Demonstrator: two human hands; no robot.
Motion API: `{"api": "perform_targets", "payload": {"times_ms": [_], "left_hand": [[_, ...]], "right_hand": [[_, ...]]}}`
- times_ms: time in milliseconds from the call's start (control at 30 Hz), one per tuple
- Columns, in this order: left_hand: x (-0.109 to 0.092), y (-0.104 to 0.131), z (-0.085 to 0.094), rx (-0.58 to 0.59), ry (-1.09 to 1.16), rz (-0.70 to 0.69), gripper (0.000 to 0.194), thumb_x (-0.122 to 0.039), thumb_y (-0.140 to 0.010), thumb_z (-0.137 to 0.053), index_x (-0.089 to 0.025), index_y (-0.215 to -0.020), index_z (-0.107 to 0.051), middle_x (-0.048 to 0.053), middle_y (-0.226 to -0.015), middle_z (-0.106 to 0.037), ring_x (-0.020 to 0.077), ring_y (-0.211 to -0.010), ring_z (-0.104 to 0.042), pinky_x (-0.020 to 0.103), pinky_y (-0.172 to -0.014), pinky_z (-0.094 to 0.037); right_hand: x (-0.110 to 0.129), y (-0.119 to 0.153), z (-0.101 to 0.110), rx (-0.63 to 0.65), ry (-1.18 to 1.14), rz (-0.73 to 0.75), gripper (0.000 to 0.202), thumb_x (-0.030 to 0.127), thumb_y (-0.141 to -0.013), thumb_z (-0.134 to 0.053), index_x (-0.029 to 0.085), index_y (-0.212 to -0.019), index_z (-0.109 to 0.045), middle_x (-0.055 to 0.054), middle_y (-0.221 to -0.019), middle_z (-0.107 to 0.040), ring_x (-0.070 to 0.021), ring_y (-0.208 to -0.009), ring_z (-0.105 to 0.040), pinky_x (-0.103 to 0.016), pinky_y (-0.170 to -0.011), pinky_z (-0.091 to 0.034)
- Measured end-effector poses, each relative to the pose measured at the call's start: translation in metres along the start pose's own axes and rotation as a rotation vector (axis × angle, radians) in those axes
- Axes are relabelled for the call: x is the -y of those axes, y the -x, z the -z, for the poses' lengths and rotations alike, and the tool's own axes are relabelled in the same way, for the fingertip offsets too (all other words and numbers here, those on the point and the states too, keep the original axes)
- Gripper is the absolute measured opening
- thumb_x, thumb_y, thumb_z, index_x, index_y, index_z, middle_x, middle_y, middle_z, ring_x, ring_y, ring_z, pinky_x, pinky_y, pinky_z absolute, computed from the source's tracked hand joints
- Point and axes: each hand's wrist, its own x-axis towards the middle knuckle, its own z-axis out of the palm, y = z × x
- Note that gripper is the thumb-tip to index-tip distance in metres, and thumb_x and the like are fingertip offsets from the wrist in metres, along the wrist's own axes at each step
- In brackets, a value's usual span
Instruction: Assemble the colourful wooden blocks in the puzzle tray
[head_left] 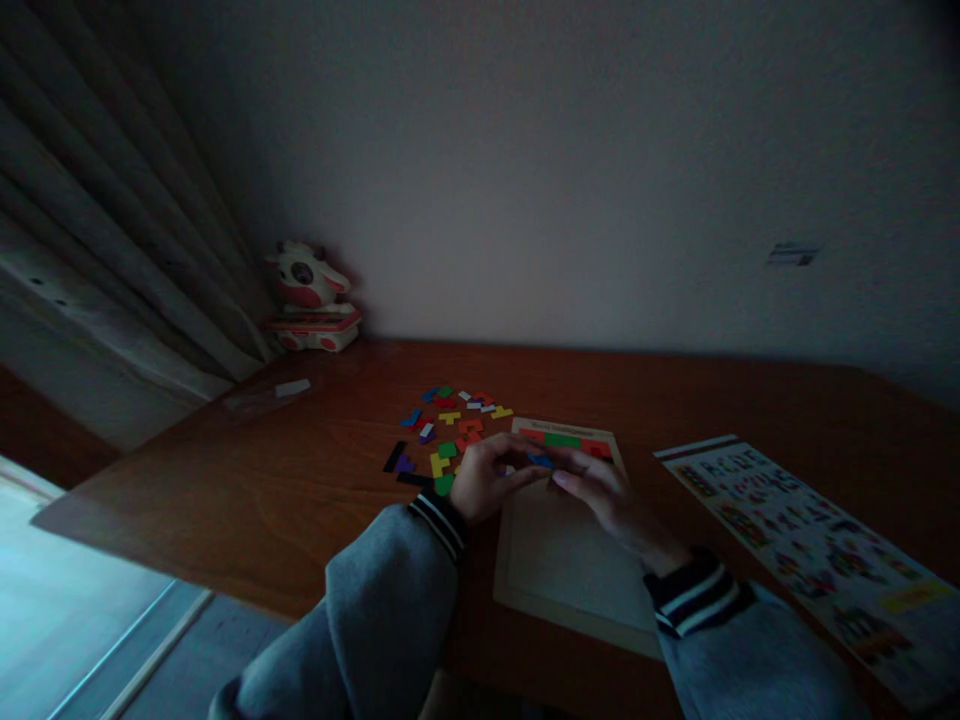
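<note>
A pale wooden puzzle board [574, 560] lies on the brown table, with red and green pieces [562, 440] along its top edge. Over its upper part, my left hand [491, 478] and my right hand [604, 500] meet at a blue piece [541, 461]. The fingers of both hands are closed in around this piece. Just left of the board, many loose coloured pieces [448, 418] are scattered, some partly behind my left hand.
A printed pattern sheet [795, 550] lies at the right. On the table's back left stands a cow-shaped toy [311, 295], with a small white item [292, 388] on clear plastic in front. A curtain [112, 200] hangs at the left.
</note>
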Motion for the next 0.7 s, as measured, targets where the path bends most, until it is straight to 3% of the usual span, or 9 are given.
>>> {"api": "perform_targets", "payload": {"times_ms": [200, 333, 467, 567, 700], "left_hand": [[0.0, 0.002, 0.0, 0.055, -0.145, -0.074, 0.032, -0.035, -0.083, -0.073, -0.014, -0.106, -0.068, 0.012, -0.107, -0.069, 0.0166, -0.085, -0.068, 0.03, -0.078, -0.057], [0.0, 0.0, -0.001, 0.002, -0.223, -0.062, 0.034, -0.029, -0.086, -0.069, -0.015, -0.116, -0.064, 0.01, -0.103, -0.069, 0.0165, -0.086, -0.066, 0.029, -0.076, -0.056], [-0.002, 0.0, 0.002, -0.004, -0.292, -0.078, 0.02, -0.025, -0.089, -0.063, -0.016, -0.106, -0.067, 0.008, -0.099, -0.068, 0.0142, -0.081, -0.064, 0.024, -0.069, -0.053], [-0.002, -0.001, 0.003, 0.011, -0.327, -0.093, 0.017, -0.024, -0.089, -0.062, -0.017, -0.103, -0.068, 0.007, -0.098, -0.068, 0.0133, -0.079, -0.063, 0.023, -0.068, -0.052], [-0.003, -0.001, 0.002, 0.01, -0.342, -0.086, 0.016, -0.027, -0.089, -0.06, -0.017, -0.098, -0.069, 0.007, -0.099, -0.068, 0.0136, -0.079, -0.063, 0.023, -0.067, -0.052]], "right_hand": [[0.001, -0.003, 0.001, -0.128, 0.064, -0.024, 0.033, 0.051, -0.078, -0.07, 0.021, -0.092, -0.073, -0.006, -0.087, -0.074, -0.0219, -0.083, -0.07, -0.036, -0.078, -0.056], [-0.004, -0.009, 0.019, -0.453, -0.048, 0.007, 0.033, 0.053, -0.077, -0.07, 0.021, -0.085, -0.068, -0.007, -0.083, -0.075, -0.0232, -0.076, -0.071, -0.037, -0.07, -0.057], [-0.008, -0.011, 0.049, -0.694, -0.189, 0.175, 0.029, 0.045, -0.076, -0.074, 0.023, -0.089, -0.063, -0.006, -0.089, -0.077, -0.0233, -0.084, -0.073, -0.038, -0.073, -0.059], [-0.01, -0.003, 0.068, -0.816, 0.008, 0.198, 0.037, 0.047, -0.076, -0.074, 0.021, -0.101, -0.066, -0.008, -0.094, -0.076, -0.024, -0.088, -0.072, -0.04, -0.077, -0.058], [-0.013, 0.008, 0.076, -0.784, 0.361, 0.169, 0.042, 0.053, -0.077, -0.071, 0.018, -0.1, -0.073, -0.01, -0.098, -0.075, -0.0254, -0.09, -0.071, -0.043, -0.084, -0.057]]}}
